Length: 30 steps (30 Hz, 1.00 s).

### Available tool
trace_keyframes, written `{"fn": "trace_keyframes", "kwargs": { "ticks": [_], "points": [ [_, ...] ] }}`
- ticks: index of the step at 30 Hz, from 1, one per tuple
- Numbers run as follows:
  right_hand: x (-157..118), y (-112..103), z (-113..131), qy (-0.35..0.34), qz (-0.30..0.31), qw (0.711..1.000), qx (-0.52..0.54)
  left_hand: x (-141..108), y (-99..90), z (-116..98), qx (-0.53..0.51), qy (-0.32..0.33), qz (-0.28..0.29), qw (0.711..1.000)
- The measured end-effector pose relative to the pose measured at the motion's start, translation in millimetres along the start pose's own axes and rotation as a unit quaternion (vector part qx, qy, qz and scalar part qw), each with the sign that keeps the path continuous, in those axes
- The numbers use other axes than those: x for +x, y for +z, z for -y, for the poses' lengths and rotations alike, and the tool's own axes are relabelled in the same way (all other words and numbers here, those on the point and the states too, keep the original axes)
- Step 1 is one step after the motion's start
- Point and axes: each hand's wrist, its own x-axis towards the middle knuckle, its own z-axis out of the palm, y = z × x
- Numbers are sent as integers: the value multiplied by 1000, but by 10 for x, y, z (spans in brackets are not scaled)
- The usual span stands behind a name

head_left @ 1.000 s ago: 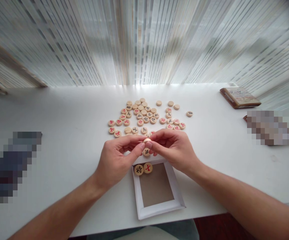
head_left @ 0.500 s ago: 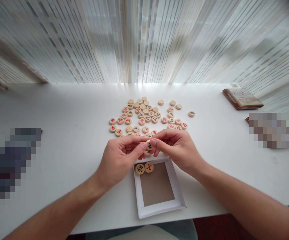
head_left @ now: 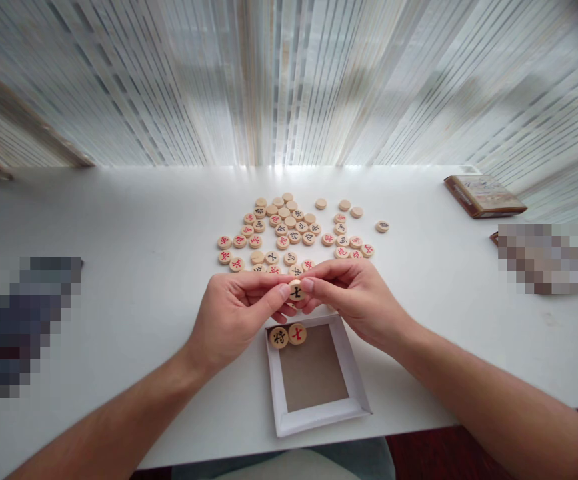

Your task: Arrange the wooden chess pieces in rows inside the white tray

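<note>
Between them, my left hand [head_left: 233, 313] and my right hand [head_left: 363, 297] pinch one round wooden piece [head_left: 296, 291] with a black character, its face toward me. Just below is a shallow white box [head_left: 319, 421] with a grey-brown bottom. In its far left corner lie a piece with a black character [head_left: 279, 337] and, touching it, one with a red character [head_left: 297, 334]. Beyond my hands, several loose pieces [head_left: 294, 237] are spread on the white table, some with red or black characters up, some showing plain faces. My fingers partly hide the nearest ones.
Two box-like items, one a brown-edged box [head_left: 486, 197] and one blurred out [head_left: 549, 260], lie at the right. A blurred dark object [head_left: 23, 320] is at the left. Striped curtains [head_left: 279, 80] hang behind the table [head_left: 143, 220], whose front edge is near me.
The held piece has turned slightly, so its black character shows more fully. Both hands keep their pinch in nearly the same place.
</note>
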Motion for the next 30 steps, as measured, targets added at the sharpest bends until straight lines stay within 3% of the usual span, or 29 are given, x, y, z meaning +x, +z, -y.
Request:
{"fn": "trace_keyframes", "kwargs": {
  "ticks": [7,12,18,30],
  "points": [
    [11,1,9,26,2,998,56,23,6,9,-57,-13,5,998],
    [7,-12,-7,5,17,999,36,37,1,29,-72,-12,1,997],
    [-14,18,5,-14,-9,1000,6,11,16,34,-87,-36,1,996],
    [-43,60,36,-34,-42,998,-17,-48,45,36,-74,-14,12,997]
  ]
}}
